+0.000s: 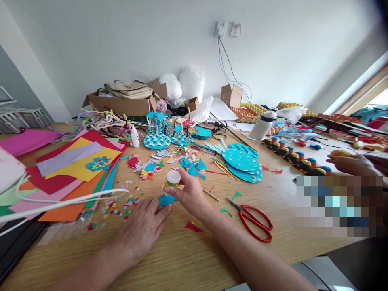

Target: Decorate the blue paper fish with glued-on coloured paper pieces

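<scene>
My right hand [192, 194] is closed round a glue stick [171, 181] with a pale round end on top and a green and yellow label. It stands upright over a small blue paper fish [166, 200], whose contact with the glue is hidden. My left hand [144, 222] lies low on the table, its fingertips holding the edge of the fish. Bright paper dots [117, 208] are scattered beside my left hand. Paper fish cutouts [148, 167] lie beyond both hands. Red-handled scissors [254, 220] rest to the right of my right forearm.
Coloured paper sheets [81, 157] are stacked at left, crossed by a white cable [91, 195]. Blue paper ovals [242, 161], a white glue bottle [135, 136] and finished fish stands [157, 141] lie farther back. At right, a co-worker's hand [348, 163] is near a painted egg-carton strip [295, 157].
</scene>
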Demonstrator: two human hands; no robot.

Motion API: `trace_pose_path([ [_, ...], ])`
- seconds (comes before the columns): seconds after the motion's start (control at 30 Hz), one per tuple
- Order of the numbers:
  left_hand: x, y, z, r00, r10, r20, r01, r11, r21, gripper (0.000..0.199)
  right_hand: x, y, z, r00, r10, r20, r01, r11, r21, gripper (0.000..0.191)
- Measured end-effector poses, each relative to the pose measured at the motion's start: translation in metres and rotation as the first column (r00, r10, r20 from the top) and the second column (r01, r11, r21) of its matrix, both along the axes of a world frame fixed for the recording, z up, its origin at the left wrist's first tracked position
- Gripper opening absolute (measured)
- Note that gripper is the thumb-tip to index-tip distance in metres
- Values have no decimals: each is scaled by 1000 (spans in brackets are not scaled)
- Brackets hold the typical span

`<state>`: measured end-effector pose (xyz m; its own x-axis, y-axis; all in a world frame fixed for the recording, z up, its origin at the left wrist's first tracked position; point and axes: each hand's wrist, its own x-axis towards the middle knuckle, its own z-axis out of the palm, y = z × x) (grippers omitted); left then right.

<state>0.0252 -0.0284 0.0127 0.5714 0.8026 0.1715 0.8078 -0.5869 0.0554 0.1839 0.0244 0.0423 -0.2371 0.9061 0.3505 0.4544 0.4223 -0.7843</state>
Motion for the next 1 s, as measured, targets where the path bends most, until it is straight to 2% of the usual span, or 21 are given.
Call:
trace_pose_path([
  [0.1,1,-1,2,1000,6,-18,-7,1000,-24,38,1,1,0,999,-34,1,34,999,-15,26],
  [0.23,1,-1,2,1000,9,-11,-9,1000,-12,40,0,1,-1,1000,16,-8,-16,1000,20,26],
  [0.4,0,0,-3,1000,-4,30,4,1000,14,39,-2,0,-2,1000,-12,-4,12,1000,-11,25],
  [0.53,-1,1,-4,999,-16,38,13,998,64,38,-3,-1,-3,998,53,-25,-52,998,34,23],
  [0.67,-1,0,-4,1000,-18,13,18,999,47,36,-4,0,-4,999,28,-20,-28,1000,11,25],
  [0.83,0,1,-3,1000,-18,6,18,999,47,41,-5,0,-6,995,77,-64,-74,996,50,23],
  [1.0,0,1,-3,999,-26,31,24,999,39,37,-4,-1,-4,998,44,-51,-44,999,8,25],
])
